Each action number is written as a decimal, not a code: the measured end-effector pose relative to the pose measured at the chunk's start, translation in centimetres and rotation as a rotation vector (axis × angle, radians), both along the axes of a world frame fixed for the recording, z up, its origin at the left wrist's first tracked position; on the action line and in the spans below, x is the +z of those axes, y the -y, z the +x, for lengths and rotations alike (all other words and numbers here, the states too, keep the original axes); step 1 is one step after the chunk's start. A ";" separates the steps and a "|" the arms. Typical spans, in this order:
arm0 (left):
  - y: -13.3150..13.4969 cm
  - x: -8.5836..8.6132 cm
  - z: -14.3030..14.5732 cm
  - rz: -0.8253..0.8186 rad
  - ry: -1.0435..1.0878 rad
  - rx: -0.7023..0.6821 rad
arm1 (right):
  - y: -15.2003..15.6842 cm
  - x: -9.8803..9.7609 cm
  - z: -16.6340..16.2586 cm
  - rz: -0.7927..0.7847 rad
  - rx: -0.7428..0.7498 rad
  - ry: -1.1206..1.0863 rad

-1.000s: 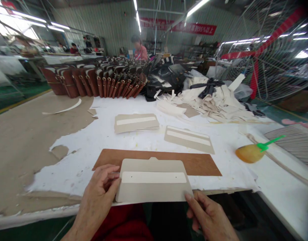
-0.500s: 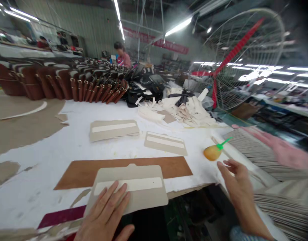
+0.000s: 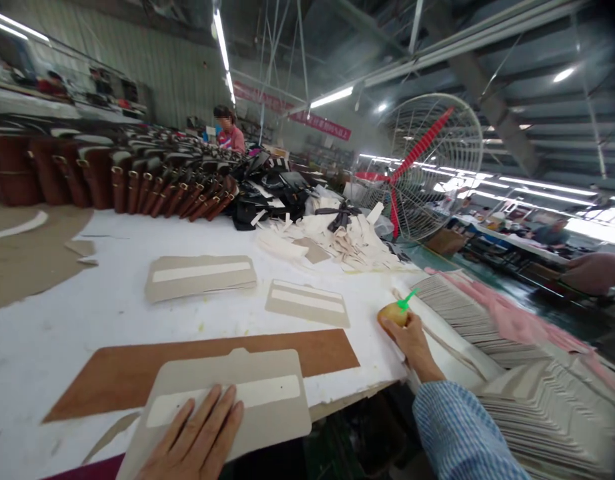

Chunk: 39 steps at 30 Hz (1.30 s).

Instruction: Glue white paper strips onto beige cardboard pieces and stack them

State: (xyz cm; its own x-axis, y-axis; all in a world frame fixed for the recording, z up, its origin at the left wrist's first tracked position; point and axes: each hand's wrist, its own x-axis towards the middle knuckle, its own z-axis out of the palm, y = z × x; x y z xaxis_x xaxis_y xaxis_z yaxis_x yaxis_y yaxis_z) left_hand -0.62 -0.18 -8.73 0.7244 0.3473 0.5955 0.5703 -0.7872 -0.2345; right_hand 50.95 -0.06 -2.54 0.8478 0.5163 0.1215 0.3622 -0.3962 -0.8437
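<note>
My left hand (image 3: 197,433) lies flat, fingers stretched, on a beige panel (image 3: 272,417) with a small tab on its top edge and a cream strip (image 3: 267,390) across it. Part of the panel overlaps a long brown leather piece (image 3: 327,348). At the right, my right hand (image 3: 412,343) has its fingers round a yellow squeeze bottle (image 3: 393,313) with a green nozzle (image 3: 406,300); the bottle rests on the white table. Farther back lie a small pile of similar panels (image 3: 202,277) and one more beige panel (image 3: 307,303).
Brown leather bags (image 3: 157,183) stand in rows at the back left. Cream scraps (image 3: 347,237) and black pieces (image 3: 272,193) heap behind the panels. A large fan (image 3: 422,167) stands beyond. Stacked beige sheets (image 3: 542,413) and pink cloth (image 3: 507,317) lie at right. A person (image 3: 230,133) works behind.
My right hand has reached forward to the squeeze bottle and closed on it. My left hand stays flat on the panel. The whole view has shifted as my head turned right.
</note>
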 end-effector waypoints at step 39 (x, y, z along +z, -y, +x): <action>4.3 4.7 2.1 -0.605 -0.114 0.093 | -3.6 9.8 -31.7 -0.141 1.216 0.260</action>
State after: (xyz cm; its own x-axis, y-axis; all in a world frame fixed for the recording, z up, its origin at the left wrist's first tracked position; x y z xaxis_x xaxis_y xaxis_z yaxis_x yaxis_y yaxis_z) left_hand 1.51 -4.50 -3.99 0.7223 0.6639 0.1938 0.6407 -0.7479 0.1740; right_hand 19.21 3.55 7.28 -0.2280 0.9691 0.0938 0.7057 0.2308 -0.6698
